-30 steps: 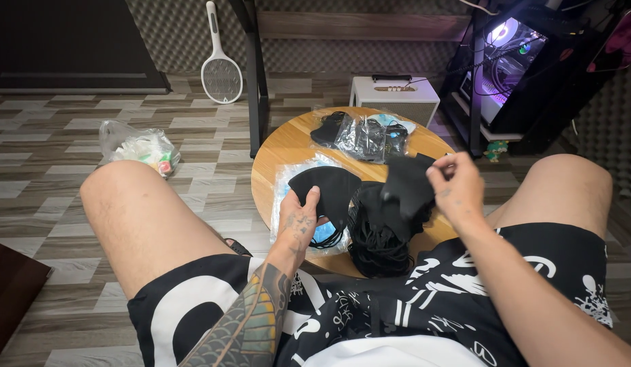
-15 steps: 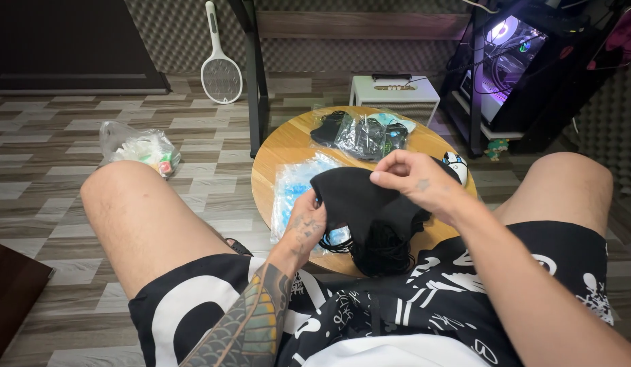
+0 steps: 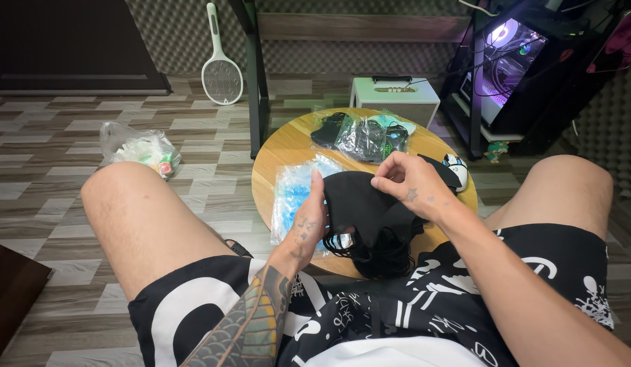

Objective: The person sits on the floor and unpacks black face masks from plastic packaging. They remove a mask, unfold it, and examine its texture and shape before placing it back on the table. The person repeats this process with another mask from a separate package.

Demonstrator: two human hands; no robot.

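— The right hand (image 3: 412, 182) has swung across since a moment ago, folding the black cloth (image 3: 362, 204) flat on the round table (image 3: 281, 153).

— Yes; fingers pinch its top edge, the left hand (image 3: 310, 221) grips the side. Looks mid-fold; pressing flat next, I'd guess

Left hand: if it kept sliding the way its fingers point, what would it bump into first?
The left hand points up along the black cloth, away from the body. Going on, it would likely meet the clear packets on the round table first, though depth is hard to judge.
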